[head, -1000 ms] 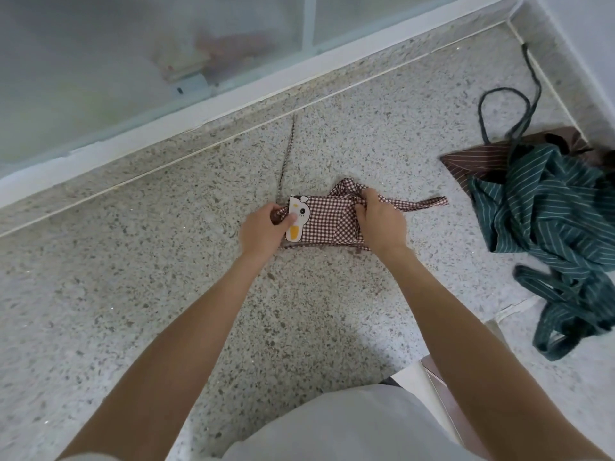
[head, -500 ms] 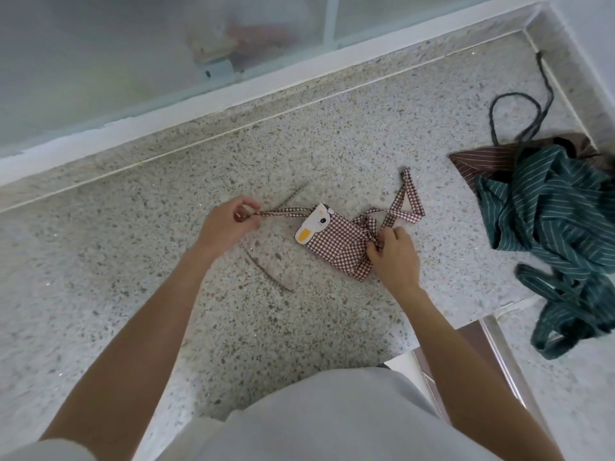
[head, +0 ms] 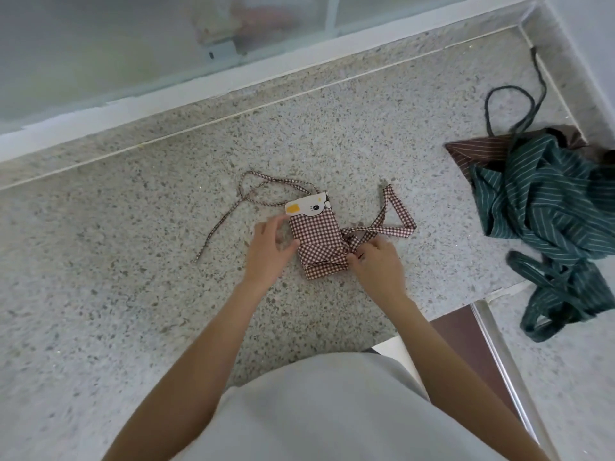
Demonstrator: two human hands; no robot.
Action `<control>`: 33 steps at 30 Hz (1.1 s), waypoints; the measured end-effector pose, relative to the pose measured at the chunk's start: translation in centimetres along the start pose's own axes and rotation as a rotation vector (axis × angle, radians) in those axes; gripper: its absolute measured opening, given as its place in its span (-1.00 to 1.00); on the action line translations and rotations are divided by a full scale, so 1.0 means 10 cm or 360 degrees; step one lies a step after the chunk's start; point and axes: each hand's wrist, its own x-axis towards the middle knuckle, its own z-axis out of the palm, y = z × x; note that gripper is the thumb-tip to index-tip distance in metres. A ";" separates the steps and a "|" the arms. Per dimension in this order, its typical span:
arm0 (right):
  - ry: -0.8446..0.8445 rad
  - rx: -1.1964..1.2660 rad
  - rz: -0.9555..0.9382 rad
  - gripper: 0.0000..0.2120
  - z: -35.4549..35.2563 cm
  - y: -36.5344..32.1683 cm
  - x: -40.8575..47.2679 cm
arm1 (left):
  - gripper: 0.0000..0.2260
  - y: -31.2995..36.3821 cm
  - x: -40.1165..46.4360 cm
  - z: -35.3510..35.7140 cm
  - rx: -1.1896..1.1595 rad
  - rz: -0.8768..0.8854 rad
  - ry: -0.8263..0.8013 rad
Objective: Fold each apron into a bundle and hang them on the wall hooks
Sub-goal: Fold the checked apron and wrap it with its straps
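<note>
Our left hand (head: 271,249) rests loose-fingered against the left edge of the checked bundle (head: 320,242). The bundle lies on the floor (head: 133,294) between our hands, long axis running twelve to six. At its four o'clock (equally close), our right hand (head: 376,264) pinches the wide strap (head: 386,224).

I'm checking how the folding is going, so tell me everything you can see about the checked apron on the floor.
The checked apron is brown-and-white gingham cloth, folded into a small layered bundle lying flat on the speckled floor. A white and yellow cartoon patch sits at its far end. A thin tie trails left, a wider strap loops right. The left hand touches its left edge; the right hand pinches the ties.
</note>
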 end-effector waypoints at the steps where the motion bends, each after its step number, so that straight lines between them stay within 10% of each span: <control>1: 0.0196 0.0031 -0.0060 -0.78 -0.02 -0.02 -0.04 | -0.57 -0.02 -0.03 0.05 -0.0041 -0.0030 -0.0001; 4: 0.0511 0.0288 -0.0318 -0.86 -0.08 -0.16 -0.01 | -0.60 -0.02 -0.07 0.17 -0.0037 -0.0034 -0.0022; 12: -0.0263 -0.0248 -0.0390 -0.71 -0.02 -0.18 0.48 | -0.50 0.08 0.04 0.32 0.0040 -0.0159 -0.0010; 27: -0.0664 0.1054 -0.0259 -0.46 -0.12 -0.12 0.43 | -0.48 0.18 -0.10 0.09 -0.0801 -0.0233 -0.0119; 33: 0.0278 0.0028 -0.0856 -0.45 -0.07 -0.26 0.27 | -0.48 0.18 -0.22 0.14 0.0177 0.0055 0.0246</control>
